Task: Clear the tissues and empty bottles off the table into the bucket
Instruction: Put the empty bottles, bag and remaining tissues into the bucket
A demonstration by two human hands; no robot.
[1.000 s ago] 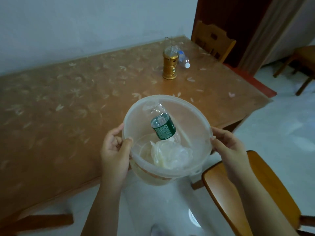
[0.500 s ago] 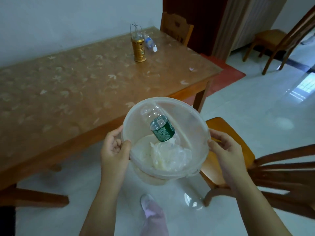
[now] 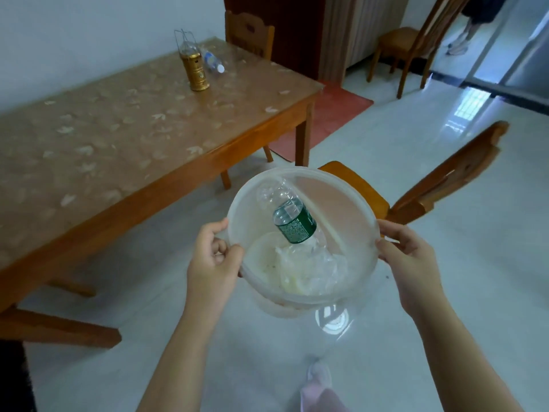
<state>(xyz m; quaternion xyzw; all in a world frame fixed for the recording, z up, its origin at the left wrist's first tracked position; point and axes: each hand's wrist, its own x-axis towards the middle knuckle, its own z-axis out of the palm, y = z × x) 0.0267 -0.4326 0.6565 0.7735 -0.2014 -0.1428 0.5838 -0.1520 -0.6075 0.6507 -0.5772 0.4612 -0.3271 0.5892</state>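
Centre of the head-camera view: a translucent plastic bucket (image 3: 352, 209) is held in the air above a glossy white floor (image 3: 445, 292), off the table. The left hand (image 3: 212, 258) grips its rim at nine o'clock, thumb hooked over the inside and fingers curled underneath. The right hand (image 3: 408, 258) grips the rim at three o'clock, fingers curled round the outer edge.

Inside the bucket, a clear bottle (image 3: 294, 223) with a green label leans at a slant, its upper end against the wall near eleven o'clock. Its lower end sits in a crumpled pale wad (image 3: 310, 270) on the bucket's bottom. Whether the wad is tissue or thin plastic cannot be told.

At ten o'clock of the picture, well apart from the bucket, stands a wooden table (image 3: 118, 138) under a clear, leaf-printed cover. Near its far end a gold lantern (image 3: 194, 68) stands upright. Just beside it, at its one o'clock, a second bottle (image 3: 212, 60) with a white cap lies on its side.

A wooden chair (image 3: 439, 182) sits at two o'clock, its seat partly hidden behind the bucket. A red mat (image 3: 332, 114) lies past the table's corner leg. At six o'clock a foot (image 3: 319, 379) in pale pink shows on the floor.
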